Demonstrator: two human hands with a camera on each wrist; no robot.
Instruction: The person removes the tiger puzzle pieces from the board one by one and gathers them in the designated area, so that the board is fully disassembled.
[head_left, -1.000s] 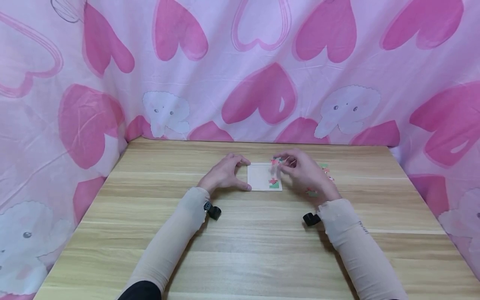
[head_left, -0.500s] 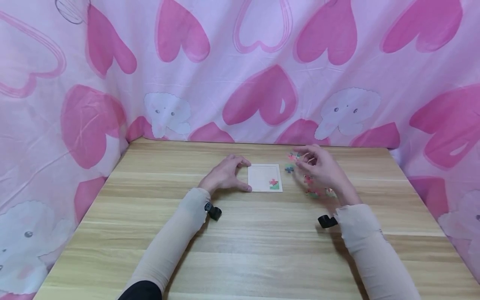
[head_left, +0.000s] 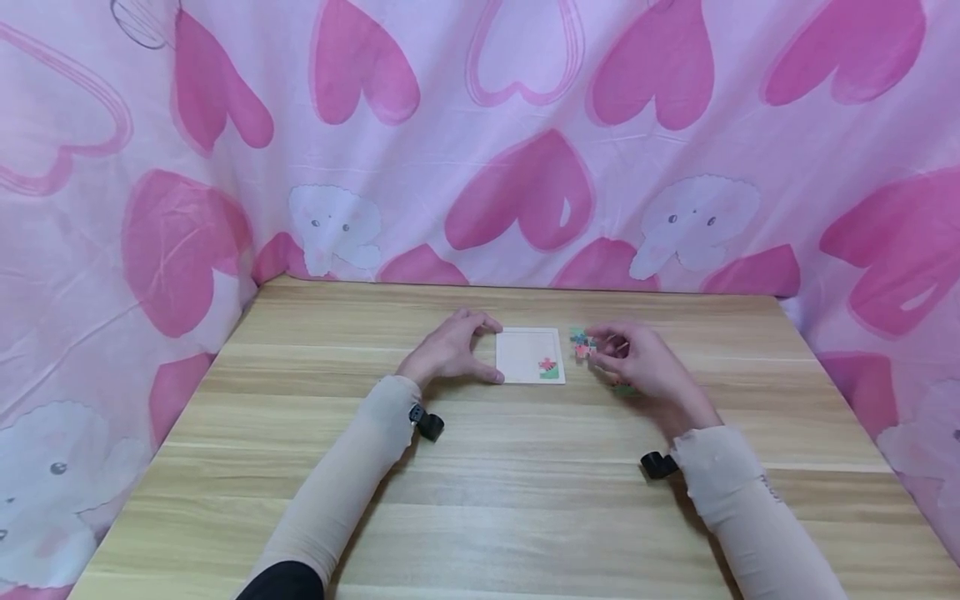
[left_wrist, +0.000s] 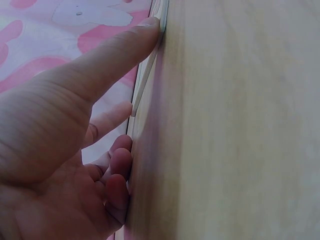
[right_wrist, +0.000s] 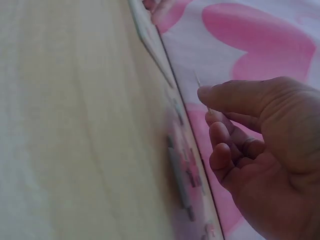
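A shallow white square puzzle tray (head_left: 517, 354) lies on the table. One pink-and-green piece (head_left: 549, 367) sits in its near right corner. My left hand (head_left: 450, 348) holds the tray's left side, thumb at the near corner and index finger at the far one; the left wrist view shows the thumb (left_wrist: 125, 45) against its edge. Right of the tray, my right hand (head_left: 641, 360) pinches a small pink jigsaw piece (head_left: 583, 351) between thumb and fingertips. That jigsaw piece (right_wrist: 198, 80) appears edge-on, raised above the table, in the right wrist view.
A blue-green jigsaw piece (head_left: 577, 334) lies just right of the tray. More loose pieces (head_left: 623, 389) lie beneath my right hand, partly hidden by it. A pink heart-patterned curtain (head_left: 517, 192) stands behind the wooden table (head_left: 487, 492).
My right hand has moved from the tray's far right corner out to the right, then nearer to me, with a pink jigsaw piece in its fingers. The left hand keeps its hold on the tray.
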